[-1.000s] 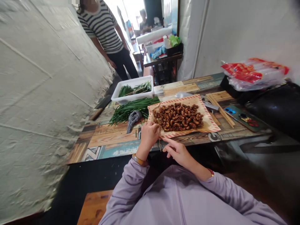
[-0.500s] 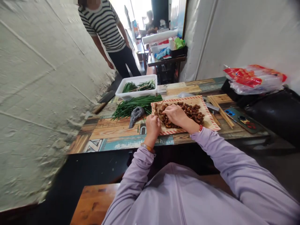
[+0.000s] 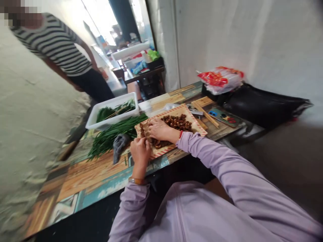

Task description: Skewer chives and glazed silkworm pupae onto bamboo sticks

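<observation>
A heap of glossy brown food pieces (image 3: 178,123), their kind unclear, lies on a sheet of paper with a red-striped border (image 3: 161,153). At the sheet's left end, my left hand (image 3: 140,149) is closed in a pinch. Just above that fist stands a short row of brown pieces (image 3: 142,129), like pieces on a skewer, though no stick shows clearly. My right hand (image 3: 160,129) rests over the heap, its fingers stretched left, fingertips among the pieces and partly hidden. Beside my left hand lie a grey cloth (image 3: 119,145) and long green chives (image 3: 108,136).
A white tub (image 3: 92,122) holds more chives. To the right lie wooden sticks (image 3: 205,114), a phone (image 3: 223,117), a red-printed plastic bag (image 3: 222,79) and a black bag (image 3: 264,104). A person in a striped shirt (image 3: 59,47) stands beyond the table, by the left wall.
The view has swung right and tilted, so the table sits further left. My right hand's fingers have stretched out lower over the pieces. My left hand stays closed at the sheet's left end.
</observation>
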The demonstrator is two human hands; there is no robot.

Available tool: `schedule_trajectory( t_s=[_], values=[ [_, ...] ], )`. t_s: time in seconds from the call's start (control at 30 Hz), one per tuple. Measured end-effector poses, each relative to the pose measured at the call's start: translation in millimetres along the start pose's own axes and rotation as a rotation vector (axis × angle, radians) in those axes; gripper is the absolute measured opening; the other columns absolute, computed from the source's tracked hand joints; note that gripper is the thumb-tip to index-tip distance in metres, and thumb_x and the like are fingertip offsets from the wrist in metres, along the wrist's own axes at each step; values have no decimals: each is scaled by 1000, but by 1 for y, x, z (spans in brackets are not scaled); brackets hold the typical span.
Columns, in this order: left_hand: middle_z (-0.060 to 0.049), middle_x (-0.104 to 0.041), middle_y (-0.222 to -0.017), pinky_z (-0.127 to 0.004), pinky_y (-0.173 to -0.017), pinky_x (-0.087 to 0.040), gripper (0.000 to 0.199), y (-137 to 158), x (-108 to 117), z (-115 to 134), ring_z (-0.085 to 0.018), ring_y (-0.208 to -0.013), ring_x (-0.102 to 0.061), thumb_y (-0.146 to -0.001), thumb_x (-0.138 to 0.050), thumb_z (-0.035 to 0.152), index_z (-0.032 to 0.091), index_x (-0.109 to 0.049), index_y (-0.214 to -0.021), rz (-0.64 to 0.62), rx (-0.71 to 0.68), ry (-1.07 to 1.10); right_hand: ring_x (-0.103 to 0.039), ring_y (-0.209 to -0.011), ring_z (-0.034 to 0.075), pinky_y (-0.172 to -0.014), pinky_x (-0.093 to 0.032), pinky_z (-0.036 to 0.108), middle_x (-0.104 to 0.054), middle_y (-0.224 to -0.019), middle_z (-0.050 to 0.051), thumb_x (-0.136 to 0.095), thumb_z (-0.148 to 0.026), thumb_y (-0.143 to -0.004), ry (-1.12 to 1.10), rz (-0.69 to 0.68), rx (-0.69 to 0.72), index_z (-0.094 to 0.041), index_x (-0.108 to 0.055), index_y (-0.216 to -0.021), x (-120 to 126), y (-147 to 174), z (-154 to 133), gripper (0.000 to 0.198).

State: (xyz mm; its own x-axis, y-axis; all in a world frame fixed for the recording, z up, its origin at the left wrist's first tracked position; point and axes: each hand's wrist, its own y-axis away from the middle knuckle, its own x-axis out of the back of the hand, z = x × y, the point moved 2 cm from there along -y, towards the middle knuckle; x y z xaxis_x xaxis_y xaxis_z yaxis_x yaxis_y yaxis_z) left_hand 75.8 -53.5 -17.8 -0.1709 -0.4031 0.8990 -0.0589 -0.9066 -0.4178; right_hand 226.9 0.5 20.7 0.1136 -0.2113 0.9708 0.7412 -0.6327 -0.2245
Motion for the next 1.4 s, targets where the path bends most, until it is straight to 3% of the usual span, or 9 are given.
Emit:
schedule_trajectory(
  t_s=[0.13, 0.3, 0.47, 0.6, 0.77, 0.87, 1.0, 1.17, 1.4],
  values=[
    [-13, -66, -98, -38, -77, -41, 31, -4, -1, -2, -28, -89, -56, -90, -52, 34, 19, -77, -101, 1, -51, -3, -48, -127, 32, -106, -32, 51, -73, -113, 9, -52, -35, -99, -40, 44, -76, -17, -74, -93, 5, 10, 6, 30],
    [-12, -65, -102, -39, -85, -43, 31, 6, 9, -7, -27, -93, -57, -91, -53, 37, 19, -76, -102, 87, -56, 100, -59, -110, 22, -99, -37, 37, -73, -111, 8, -48, -31, -101, -204, 250, -145, -17, -73, -102, 24, 37, 27, 28],
    [-11, -65, -100, -40, -86, -45, 32, 15, 25, -3, -26, -92, -57, -92, -52, 39, 18, -73, -105, 171, -47, 217, -61, -106, 22, -93, -40, 33, -72, -116, 10, -45, -27, -101, -209, 263, -574, -16, -71, -114, 34, 120, 102, 31],
    [-10, -66, -101, -40, -88, -46, 26, 17, 32, 17, -25, -95, -59, -91, -56, 36, 19, -72, -102, 184, -110, 311, -63, -101, 24, -84, -42, 32, -71, -112, 12, -47, -27, -98, -74, 71, -919, -16, -69, -114, 18, 196, 143, 29],
    [-8, -66, -96, -37, -87, -50, 18, 27, 32, 50, -22, -93, -62, -92, -56, 30, 19, -69, -100, 188, -212, 446, -62, -104, 27, -83, -44, 33, -64, -114, 16, -54, -31, -95, 2, -101, -1069, -16, -62, -120, -9, 239, 143, 30],
    [-8, -67, -95, -35, -83, -52, 17, 44, 29, 74, -21, -92, -63, -93, -55, 25, 21, -68, -103, 133, -332, 496, -61, -107, 28, -86, -44, 34, -62, -118, 18, -56, -27, -94, -69, -55, -1092, -14, -59, -123, -17, 239, 138, 32],
    [-8, -69, -95, -31, -77, -55, 18, 65, 18, 98, -19, -88, -66, -95, -53, 21, 20, -66, -106, -82, -562, 567, -65, -101, 29, -83, -46, 35, -68, -110, 19, -50, -23, -93, -149, 10, -1142, -12, -63, -114, -25, 234, 138, 27],
    [-11, -71, -108, -38, -85, -59, 19, 73, 1, 96, -23, -98, -68, -94, -54, 20, 20, -67, -109, -190, -571, 553, -70, -88, 24, -74, -52, 33, -73, -101, 15, -39, -25, -94, -276, 156, -1217, -11, -59, -123, -41, 245, 134, 37],
    [-13, -70, -120, -43, -93, -58, 26, 77, -10, 90, -25, -110, -67, -94, -56, 21, 19, -65, -118, -197, -549, 575, -64, -65, 15, -49, -49, 24, -69, -95, 8, -50, -40, -87, -862, 826, -1378, -17, -57, -121, -53, 269, 117, 42]
  ],
)
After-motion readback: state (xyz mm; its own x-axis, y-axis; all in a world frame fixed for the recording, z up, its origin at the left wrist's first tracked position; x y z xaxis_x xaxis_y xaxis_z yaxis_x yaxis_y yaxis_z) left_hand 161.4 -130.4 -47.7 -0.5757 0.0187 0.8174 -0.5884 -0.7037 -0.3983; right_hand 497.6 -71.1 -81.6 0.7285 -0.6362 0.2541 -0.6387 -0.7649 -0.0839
